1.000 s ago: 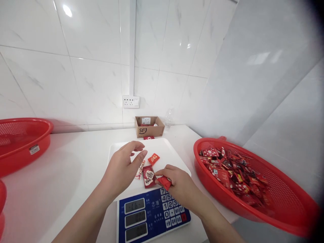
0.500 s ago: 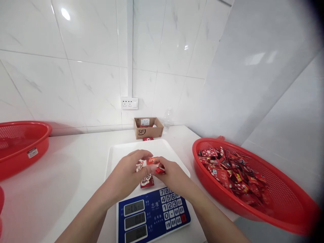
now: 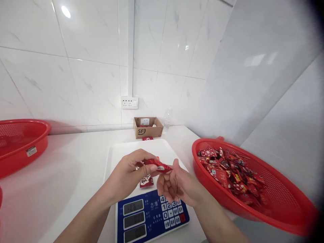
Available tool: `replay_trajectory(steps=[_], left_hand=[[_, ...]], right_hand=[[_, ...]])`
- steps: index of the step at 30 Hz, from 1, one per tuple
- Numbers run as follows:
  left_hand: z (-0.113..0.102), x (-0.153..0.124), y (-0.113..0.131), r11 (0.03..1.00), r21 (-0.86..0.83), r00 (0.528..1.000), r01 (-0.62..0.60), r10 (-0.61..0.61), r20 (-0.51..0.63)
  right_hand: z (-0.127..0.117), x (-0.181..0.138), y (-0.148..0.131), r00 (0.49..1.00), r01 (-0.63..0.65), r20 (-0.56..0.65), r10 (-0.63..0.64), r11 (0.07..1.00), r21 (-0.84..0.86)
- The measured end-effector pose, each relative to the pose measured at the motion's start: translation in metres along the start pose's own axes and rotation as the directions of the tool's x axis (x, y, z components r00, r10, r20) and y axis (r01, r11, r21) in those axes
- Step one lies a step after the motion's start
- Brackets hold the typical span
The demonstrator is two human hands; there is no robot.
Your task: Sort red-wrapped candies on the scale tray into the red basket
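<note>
Left hand (image 3: 126, 177): grip closed around 1 red packet (image 3: 163, 167), over the scale (image 3: 154, 221). Right hand (image 3: 186, 184): fingers curled by the packet's end, above the scale; whether they grip it is unclear. On the scale's pan: 1 dark red packet (image 3: 146, 183), partly covered; any others are mostly hidden. Right of the scale: 1 red basket (image 3: 286, 199), many packets (image 3: 235, 179) heaped inside. Behind the scale: 1 carton (image 3: 154, 132). Progress, by judgement: early; few packets out, most left in the basket.
</note>
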State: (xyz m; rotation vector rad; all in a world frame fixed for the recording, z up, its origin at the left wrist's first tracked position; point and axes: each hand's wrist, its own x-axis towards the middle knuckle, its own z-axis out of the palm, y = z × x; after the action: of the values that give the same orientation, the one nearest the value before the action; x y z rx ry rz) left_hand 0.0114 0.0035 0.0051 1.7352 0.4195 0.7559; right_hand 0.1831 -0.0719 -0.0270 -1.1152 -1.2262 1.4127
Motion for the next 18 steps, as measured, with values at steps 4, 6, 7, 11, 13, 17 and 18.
replay_trajectory(steps=[4,6,7,11,13,17,18], left_hand=[[-0.003,-0.001,-0.001,0.996,0.03,0.997,-0.078,0.078,0.01],[-0.003,-0.002,-0.001,0.999,0.032,1.0,-0.03,0.029,0.007],[-0.003,-0.003,-0.001,1.0,0.02,1.0,0.01,-0.01,0.01],[-0.002,-0.004,-0.002,0.997,-0.03,0.996,0.068,-0.066,0.06],[-0.001,-0.003,-0.001,0.999,-0.003,0.997,0.052,-0.052,0.055],[0.002,-0.001,0.002,0.998,0.021,0.992,0.058,-0.06,0.109],[0.002,-0.001,0.002,0.998,0.005,0.989,0.055,-0.055,0.137]], right_hand=[[0.002,-0.001,0.001,0.998,0.034,-0.056,-0.025,0.985,0.168],[0.004,-0.005,-0.001,0.993,0.072,-0.11,-0.05,0.976,0.204],[0.005,-0.006,-0.002,0.988,0.093,-0.139,-0.064,0.973,0.213],[0.01,-0.011,-0.003,0.964,0.177,-0.233,-0.129,0.964,0.198],[0.012,-0.012,-0.002,0.952,0.208,-0.26,-0.161,0.964,0.164],[0.016,-0.016,-0.003,0.939,0.229,-0.26,-0.224,0.973,-0.01],[0.017,-0.017,-0.004,0.94,0.225,-0.251,-0.233,0.972,-0.061]])
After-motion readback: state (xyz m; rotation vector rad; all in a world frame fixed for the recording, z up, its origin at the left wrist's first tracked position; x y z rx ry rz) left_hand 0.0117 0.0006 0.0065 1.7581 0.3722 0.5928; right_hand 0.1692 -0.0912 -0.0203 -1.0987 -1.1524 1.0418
